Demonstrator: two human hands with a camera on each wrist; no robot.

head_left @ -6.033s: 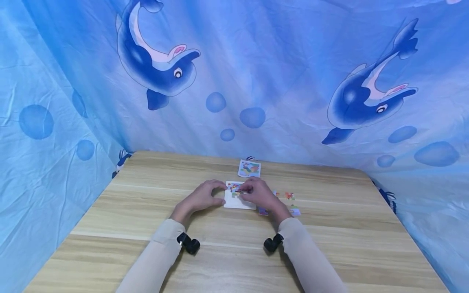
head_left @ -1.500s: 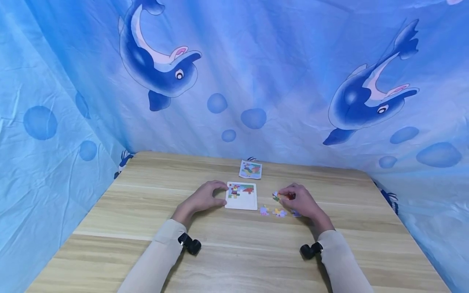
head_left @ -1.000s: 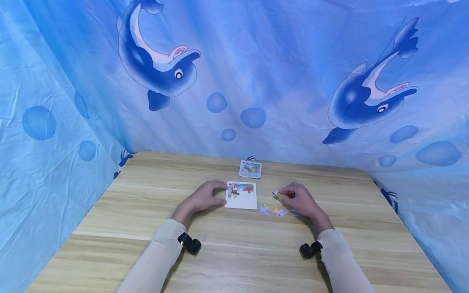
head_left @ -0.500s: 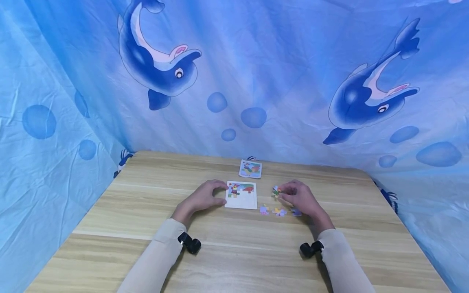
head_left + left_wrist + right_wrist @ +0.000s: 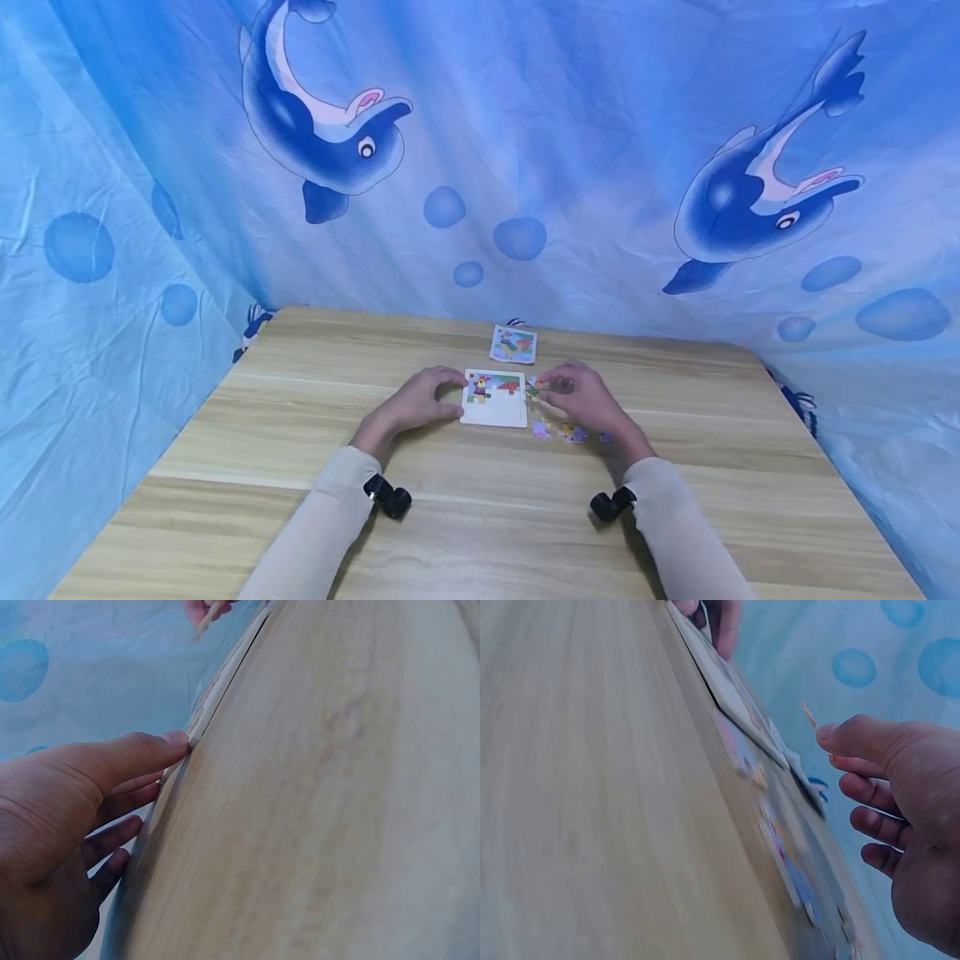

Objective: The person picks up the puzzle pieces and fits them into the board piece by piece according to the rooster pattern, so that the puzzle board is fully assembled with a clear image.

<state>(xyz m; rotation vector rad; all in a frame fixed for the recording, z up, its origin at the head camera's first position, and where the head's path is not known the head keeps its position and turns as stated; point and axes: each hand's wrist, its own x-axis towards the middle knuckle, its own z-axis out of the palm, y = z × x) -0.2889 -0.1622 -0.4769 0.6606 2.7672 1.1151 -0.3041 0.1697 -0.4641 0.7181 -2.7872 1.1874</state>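
On the table lies a white-framed jigsaw puzzle board [image 5: 504, 412] with coloured pieces along its top and left. The left hand [image 5: 418, 402] rests thumb and forefinger against the board's left edge; in the left wrist view its thumb touches that edge and the other fingers are loosely bent. Just off the board's right side, the right hand [image 5: 583, 397] pinches a green and multicoloured puzzle piece [image 5: 533, 389] between thumb and forefinger. The right wrist view shows this puzzle piece [image 5: 808, 715] edge-on and raised above the table.
Several loose puzzle pieces [image 5: 542, 430] lie to the right of the board, in front of the right hand. Behind the board is a small picture card [image 5: 513, 345]. A blue dolphin-print curtain [image 5: 592, 167] hangs beyond the wooden table [image 5: 480, 533].
The right hand lifts the puzzle piece from the loose pieces and carries it left to the board's right side. Since the earliest frame, red pieces show at the board's upper right. The left hand stays put.
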